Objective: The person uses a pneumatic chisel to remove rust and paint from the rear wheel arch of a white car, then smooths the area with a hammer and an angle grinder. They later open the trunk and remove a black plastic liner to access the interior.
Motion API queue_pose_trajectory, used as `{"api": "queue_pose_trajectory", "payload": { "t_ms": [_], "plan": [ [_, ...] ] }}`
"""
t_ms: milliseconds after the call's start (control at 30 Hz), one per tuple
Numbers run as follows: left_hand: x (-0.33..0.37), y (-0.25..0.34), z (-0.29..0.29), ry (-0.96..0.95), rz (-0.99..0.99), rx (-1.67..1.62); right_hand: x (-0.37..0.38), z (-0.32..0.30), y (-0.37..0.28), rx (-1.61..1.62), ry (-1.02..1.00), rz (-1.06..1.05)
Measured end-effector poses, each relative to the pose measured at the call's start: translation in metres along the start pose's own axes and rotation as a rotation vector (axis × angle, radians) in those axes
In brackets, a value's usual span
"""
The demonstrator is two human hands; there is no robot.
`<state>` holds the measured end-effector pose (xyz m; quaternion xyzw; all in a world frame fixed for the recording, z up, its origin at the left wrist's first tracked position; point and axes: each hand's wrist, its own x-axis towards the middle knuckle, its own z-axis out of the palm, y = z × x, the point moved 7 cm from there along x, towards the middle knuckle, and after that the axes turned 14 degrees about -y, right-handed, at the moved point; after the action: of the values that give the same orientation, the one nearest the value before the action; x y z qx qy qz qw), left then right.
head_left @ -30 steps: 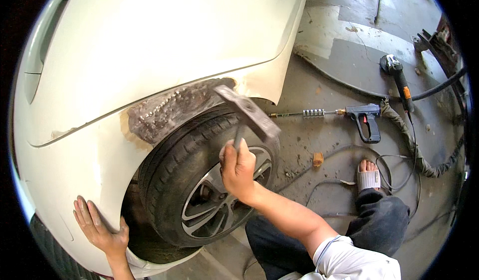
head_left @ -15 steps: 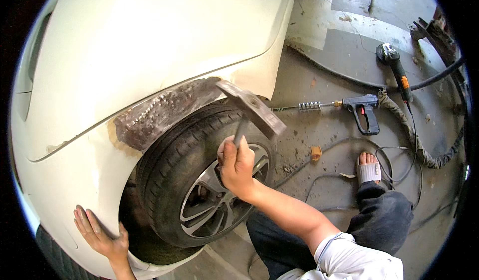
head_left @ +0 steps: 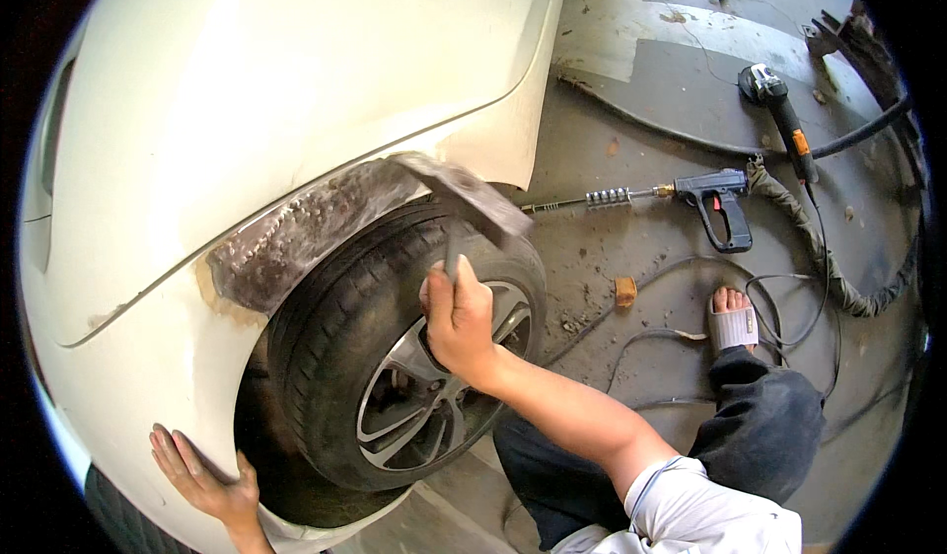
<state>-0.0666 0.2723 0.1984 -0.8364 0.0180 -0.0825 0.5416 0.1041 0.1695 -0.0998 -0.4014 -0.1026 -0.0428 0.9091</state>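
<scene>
In my right hand (head_left: 459, 317) is the handle of a hammer (head_left: 472, 197), my fingers wrapped round it. The hammer's long metal head is angled, with its far-left end over the right part of a bare, dented metal patch (head_left: 311, 223) on the wheel arch of a white car (head_left: 266, 71); whether it touches the metal I cannot tell. Below the hammer is the car's tire (head_left: 335, 386) with its alloy wheel (head_left: 434, 401). My left hand (head_left: 212, 485) lies flat on the white panel beside the wheel opening, fingers stretched out and holding nothing.
On the floor at right lie a black spray-gun-style tool (head_left: 720, 207) with a spring on its rod, an angle grinder (head_left: 784, 120), a wrapped hose (head_left: 858, 302) and looping cables. A small orange-brown block (head_left: 624, 292) sits near my sandalled foot (head_left: 732, 317).
The hammer head has moved left and slightly down over the patch with my right hand. My left hand stays on the panel. The whole view has shifted slightly.
</scene>
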Motion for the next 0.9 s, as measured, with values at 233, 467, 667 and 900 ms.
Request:
{"api": "queue_pose_trajectory", "payload": {
  "t_ms": [233, 467, 667, 900],
  "plan": [
    [0.0, -0.009, 0.002, 0.003, -0.007, 0.002, -0.001, -0.002, 0.004, -0.109, -0.025, 0.01],
    [-0.007, -0.011, 0.005, -0.003, -0.026, -0.012, -0.007, -0.002, 0.003, -0.12, -0.022, -0.013],
    [-0.007, -0.012, 0.006, 0.006, -0.017, -0.013, -0.006, -0.004, 0.003, -0.038, -0.024, 0.053],
    [0.003, -0.009, 0.001, 0.003, 0.004, -0.007, -0.001, -0.011, 0.012, -0.005, 0.029, 0.055]
  ]
}}
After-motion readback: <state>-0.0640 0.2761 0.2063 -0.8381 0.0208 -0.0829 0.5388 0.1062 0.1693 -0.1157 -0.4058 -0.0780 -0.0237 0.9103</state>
